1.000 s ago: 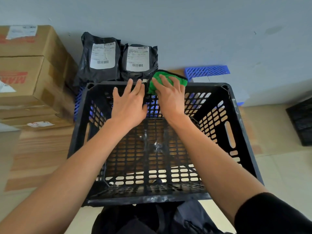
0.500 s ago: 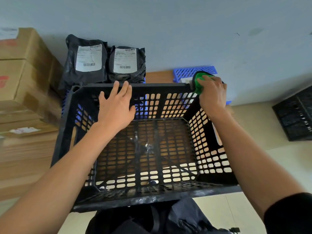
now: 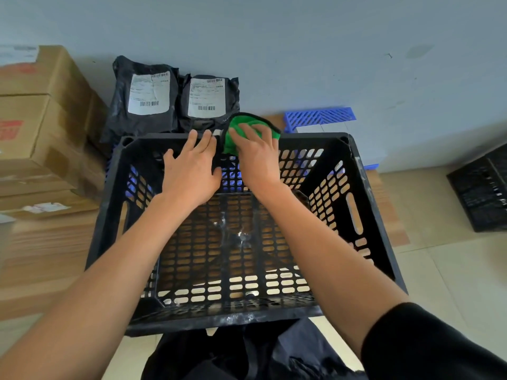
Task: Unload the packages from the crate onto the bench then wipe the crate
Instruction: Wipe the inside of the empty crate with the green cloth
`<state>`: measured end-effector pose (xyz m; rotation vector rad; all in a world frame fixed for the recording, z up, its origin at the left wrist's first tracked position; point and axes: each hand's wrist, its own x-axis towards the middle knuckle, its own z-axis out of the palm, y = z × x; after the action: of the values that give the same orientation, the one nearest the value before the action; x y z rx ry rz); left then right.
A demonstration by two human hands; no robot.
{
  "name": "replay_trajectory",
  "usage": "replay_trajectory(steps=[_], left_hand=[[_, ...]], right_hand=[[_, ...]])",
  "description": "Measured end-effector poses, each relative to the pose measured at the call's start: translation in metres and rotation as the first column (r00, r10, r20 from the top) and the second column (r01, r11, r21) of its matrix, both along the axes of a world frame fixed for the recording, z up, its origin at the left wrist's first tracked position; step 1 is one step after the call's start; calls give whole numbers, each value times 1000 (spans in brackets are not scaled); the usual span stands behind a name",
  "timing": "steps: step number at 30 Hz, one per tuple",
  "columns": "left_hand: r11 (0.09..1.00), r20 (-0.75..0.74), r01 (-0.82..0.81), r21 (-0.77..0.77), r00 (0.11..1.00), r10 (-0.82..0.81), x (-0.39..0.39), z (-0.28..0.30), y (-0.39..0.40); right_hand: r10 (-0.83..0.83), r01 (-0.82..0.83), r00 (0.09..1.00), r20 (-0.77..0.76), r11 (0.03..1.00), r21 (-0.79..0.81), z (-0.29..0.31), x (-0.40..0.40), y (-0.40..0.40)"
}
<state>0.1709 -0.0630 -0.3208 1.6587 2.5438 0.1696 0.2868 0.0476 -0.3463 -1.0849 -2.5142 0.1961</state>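
Right hand [image 3: 258, 160], fingers nearly straight, presses a black-edged green cloth [image 3: 241, 124] on the black slotted plastic crate [image 3: 310, 137]'s 12 o'clock rim; left hand [image 3: 192, 171] lies flat, empty, alongside.

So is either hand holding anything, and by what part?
Right hand presses the green cloth onto the crate's far rim, fingers flat over its middle, no curled grip shown. Left hand rests open on that rim, holding nothing.
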Motion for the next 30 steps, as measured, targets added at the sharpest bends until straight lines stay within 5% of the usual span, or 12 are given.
replay_trajectory(steps=[5, 16, 24, 30], left_hand=[[1000, 18, -4, 14, 1000, 3, -2, 0, 1], [1000, 25, -15, 0, 1000, 15, 6, -9, 5], [948, -42, 315, -39, 948, -317, 85, 8, 77], [944, -147, 319, -88, 933, -329, 111, 6, 109]], right_hand=[[49, -50, 997, 52, 999, 20, 3, 21, 16], [-326, 339, 926, 190, 940, -39, 45, 129, 78], [-385, 410, 909, 157, 893, -186, 42, 162, 97], [-438, 430, 897, 56, 837, -338, 41, 172, 96]])
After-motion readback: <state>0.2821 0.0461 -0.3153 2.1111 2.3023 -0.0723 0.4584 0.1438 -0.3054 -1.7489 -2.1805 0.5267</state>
